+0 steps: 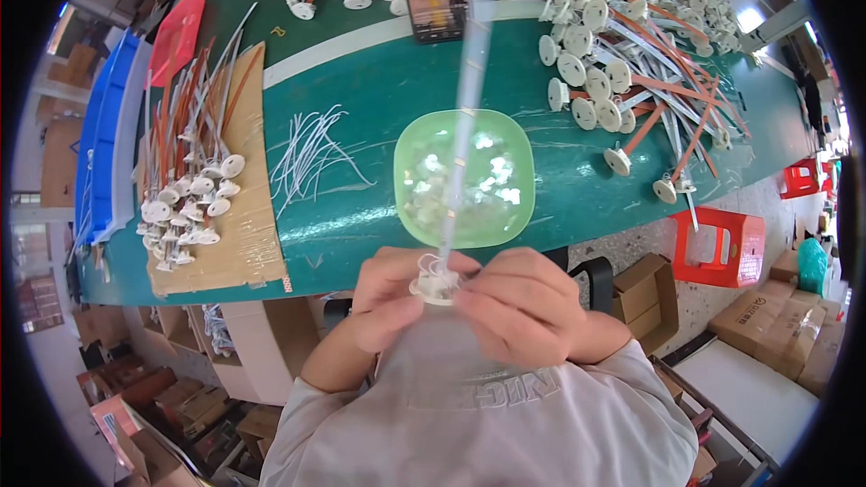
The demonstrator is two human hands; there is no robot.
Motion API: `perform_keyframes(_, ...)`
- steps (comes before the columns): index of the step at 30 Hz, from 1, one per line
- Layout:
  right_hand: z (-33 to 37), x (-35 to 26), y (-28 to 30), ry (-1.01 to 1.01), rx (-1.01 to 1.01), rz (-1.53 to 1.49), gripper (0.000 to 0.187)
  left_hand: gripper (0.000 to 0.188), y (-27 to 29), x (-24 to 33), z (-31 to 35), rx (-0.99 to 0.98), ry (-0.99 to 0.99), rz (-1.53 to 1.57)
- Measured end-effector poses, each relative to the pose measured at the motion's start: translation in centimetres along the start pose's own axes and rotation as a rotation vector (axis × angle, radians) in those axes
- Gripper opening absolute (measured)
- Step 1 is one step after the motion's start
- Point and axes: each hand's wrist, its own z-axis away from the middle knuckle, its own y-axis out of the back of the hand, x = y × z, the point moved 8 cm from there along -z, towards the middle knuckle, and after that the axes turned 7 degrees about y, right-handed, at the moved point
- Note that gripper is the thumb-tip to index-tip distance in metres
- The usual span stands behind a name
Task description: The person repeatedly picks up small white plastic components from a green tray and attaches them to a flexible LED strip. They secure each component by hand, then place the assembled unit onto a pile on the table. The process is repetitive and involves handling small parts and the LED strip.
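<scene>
Your left hand (391, 293) and right hand (523, 305), fingers curled, pinch the white disc fitting (437, 289) at six o'clock from the green bowl (408, 142); should either slacken, the long strip (463, 126) could tip it loose.

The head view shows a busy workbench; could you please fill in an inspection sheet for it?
Surface: green bench top, shiny, with a pale band across it.
Job's things: white round piece with a long pale strip, blurred; similar pieces heaped right and lying left on a cardboard sheet; green bowl holding small clear bits.
Clutter: phone beyond the bowl; blue tray at far left.
Hands: left hand and right hand both grip the white round piece.
Cables: thin white strands left of the bowl; whether wire, cannot tell.
Surroundings: red plastic stool and open cardboard box at right.
</scene>
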Motion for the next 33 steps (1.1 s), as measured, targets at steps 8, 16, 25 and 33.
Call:
perform_keyframes(8,-1.9,2.3,-1.6,0.025,-0.132,-0.207,0.030,0.041,1.7,0.7,0.9,0.015,-0.085,0.030)
perform_keyframes(16,-0.5,3.3,-1.9,-0.052,-0.016,-0.230,0.029,0.031,1.1,-2.1,1.3,0.003,-0.124,0.284)
perform_keyframes(25,-1.2,3.6,-2.2,-0.019,-0.124,-0.365,0.023,0.049,1.6,-1.9,1.8,-0.003,-0.129,0.272)
perform_keyframes(33,-1.6,7.8,-2.8,-0.360,-0.375,0.048,0.025,0.044,5.0,0.9,1.3,0.376,-0.166,-0.074)
